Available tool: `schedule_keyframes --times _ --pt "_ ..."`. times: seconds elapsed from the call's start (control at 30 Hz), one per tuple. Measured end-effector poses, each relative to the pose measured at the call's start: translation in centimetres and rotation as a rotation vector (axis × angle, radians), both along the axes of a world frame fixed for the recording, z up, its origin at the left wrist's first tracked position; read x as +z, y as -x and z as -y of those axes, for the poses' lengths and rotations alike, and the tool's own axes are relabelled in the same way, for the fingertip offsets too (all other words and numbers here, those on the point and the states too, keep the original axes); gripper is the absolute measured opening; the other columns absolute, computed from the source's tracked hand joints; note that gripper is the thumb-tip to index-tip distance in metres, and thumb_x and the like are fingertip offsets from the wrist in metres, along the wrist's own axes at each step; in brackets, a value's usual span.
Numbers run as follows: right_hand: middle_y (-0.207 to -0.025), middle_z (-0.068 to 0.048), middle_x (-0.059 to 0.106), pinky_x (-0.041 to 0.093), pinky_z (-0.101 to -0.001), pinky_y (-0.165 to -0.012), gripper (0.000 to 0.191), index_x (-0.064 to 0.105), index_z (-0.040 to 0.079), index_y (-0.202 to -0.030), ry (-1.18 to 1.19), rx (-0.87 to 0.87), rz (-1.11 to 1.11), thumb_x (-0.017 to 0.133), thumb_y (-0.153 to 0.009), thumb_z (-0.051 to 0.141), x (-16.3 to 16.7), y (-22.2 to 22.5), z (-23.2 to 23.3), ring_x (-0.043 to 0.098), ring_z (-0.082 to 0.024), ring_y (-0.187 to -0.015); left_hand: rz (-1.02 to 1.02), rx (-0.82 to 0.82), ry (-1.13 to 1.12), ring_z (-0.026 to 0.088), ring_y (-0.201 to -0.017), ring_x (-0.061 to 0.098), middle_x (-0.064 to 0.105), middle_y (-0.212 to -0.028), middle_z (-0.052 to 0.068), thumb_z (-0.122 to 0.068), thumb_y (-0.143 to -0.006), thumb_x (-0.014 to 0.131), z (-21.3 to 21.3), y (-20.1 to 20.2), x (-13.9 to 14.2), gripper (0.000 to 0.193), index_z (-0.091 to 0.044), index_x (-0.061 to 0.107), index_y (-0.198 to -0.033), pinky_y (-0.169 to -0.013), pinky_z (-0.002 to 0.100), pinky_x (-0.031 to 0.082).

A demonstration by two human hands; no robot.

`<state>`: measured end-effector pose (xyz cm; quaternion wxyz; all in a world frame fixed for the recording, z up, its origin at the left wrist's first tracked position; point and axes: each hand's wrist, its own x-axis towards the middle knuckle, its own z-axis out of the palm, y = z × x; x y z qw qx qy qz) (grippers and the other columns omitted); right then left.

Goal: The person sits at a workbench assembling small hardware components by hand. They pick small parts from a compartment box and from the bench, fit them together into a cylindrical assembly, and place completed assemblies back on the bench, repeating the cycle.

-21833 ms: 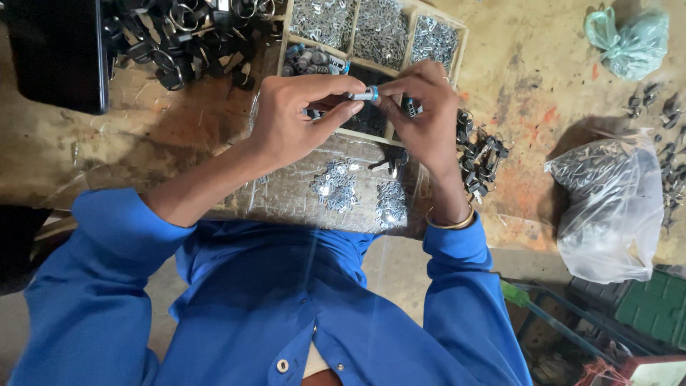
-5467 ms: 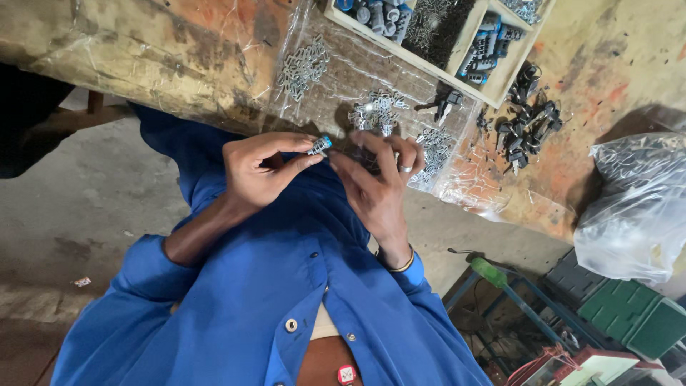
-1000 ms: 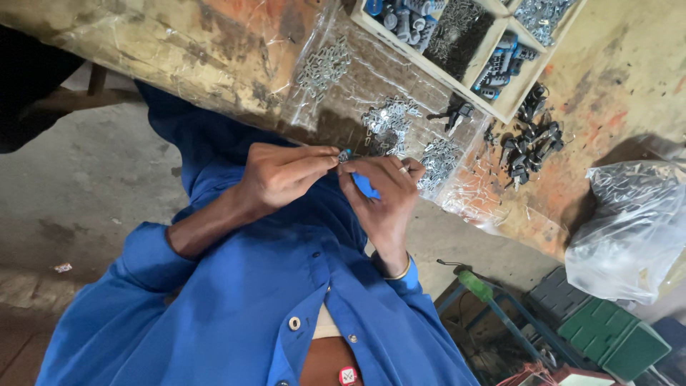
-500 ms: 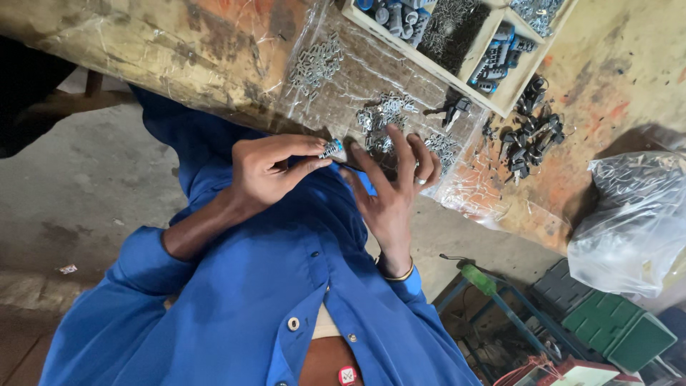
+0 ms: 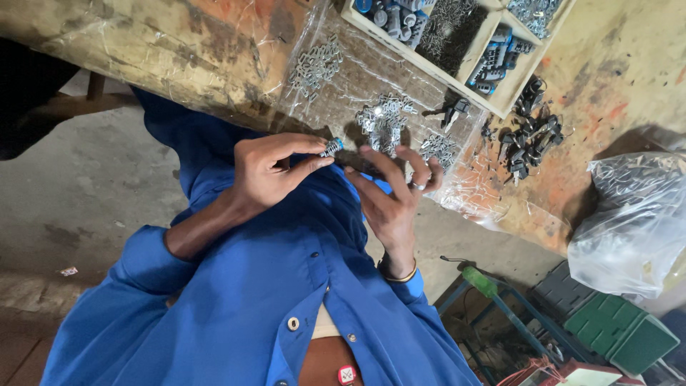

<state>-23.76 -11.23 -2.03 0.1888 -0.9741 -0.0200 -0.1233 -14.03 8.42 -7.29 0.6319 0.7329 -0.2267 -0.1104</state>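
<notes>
Centrally, the left hand [image 5: 268, 171] pinches a small blue-tipped metal part [image 5: 331, 148], its long axis pointing toward the right hand [image 5: 393, 196]. That hand is open, fingers spread, just beside the part's tip, empty

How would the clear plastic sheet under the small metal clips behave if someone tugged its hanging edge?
The clear plastic sheet looks thin and crinkled and drapes over the workbench edge, so it would probably flex rather than slide stiffly. The small metal clips lie loose in piles on it, so a tug would likely scatter them. Its glossy surface suggests that it is slippery.
</notes>
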Motion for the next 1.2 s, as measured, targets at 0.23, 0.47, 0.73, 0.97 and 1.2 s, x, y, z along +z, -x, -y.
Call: schedule_keyframes --times 0.23,0.47,0.73,0.97,1.2 --pt "-0.106 0.0 0.07 0.034 -0.0374 -0.1 0.024 0.077 0.01 -0.112 -0.366 -0.105 -0.018 0.082 -0.089 0.004 -0.3 -0.2 -1.4 0.061 -0.018 -0.097 0.084 -0.008 -0.011 0.024 -0.097 0.079 0.077 -0.107 0.014 -0.005 -0.087 0.088 0.1 0.0 0.2 0.023 0.0 0.075 -0.105 -0.081 0.032 0.063" --pt "-0.102 -0.004 0.072 0.038 -0.0327 -0.097 0.03 0.07 0.007 -0.123 -0.468 -0.134 -0.045 0.078 -0.095 0.0 -0.2 -2.2 -2.8 0.063 -0.018 -0.094 0.163 -0.01 -0.039 0.027 -0.098 0.078 0.077 -0.108 0.014 -0.003 -0.088 0.085 0.1 0.1 0.1 0.022 -0.001 0.075 -0.107 -0.082 0.034 0.064" --pt "-0.09 0.005 0.077 0.04 -0.0286 -0.086 0.037 0.069 0.01 -0.116 -0.457 -0.256 -0.226 0.089 -0.085 0.014 1.0 -2.2 -2.3 0.051 -0.013 -0.071 0.396 -0.095 -0.072 0.026 -0.095 0.078 0.077 -0.11 0.012 0.001 -0.087 0.083 -0.4 -0.2 0.3 0.02 -0.002 0.075 -0.106 -0.075 0.034 0.063" --pt "-0.096 -0.001 0.073 0.038 -0.0324 -0.087 0.042 0.076 0.009 -0.116 -0.516 -0.01 -0.225 0.089 -0.078 0.022 1.8 -2.5 1.3 0.06 -0.02 -0.088 -0.141 -0.199 0.065 0.015 -0.089 0.078 0.079 -0.106 0.011 -0.004 -0.087 0.084 -0.2 -0.6 1.5 0.02 0.0 0.074 -0.105 -0.074 0.027 0.061" --pt "-0.099 -0.001 0.074 0.038 -0.0383 -0.096 0.029 0.076 0.011 -0.108 -0.444 0.079 -0.18 0.086 -0.082 0.018 2.0 -1.3 1.4 0.064 -0.022 -0.094 -0.638 -0.297 0.151 0.008 -0.09 0.073 0.078 -0.097 0.006 -0.005 -0.089 0.082 0.5 -0.6 2.4 0.018 0.002 0.075 -0.105 -0.079 0.023 0.062"
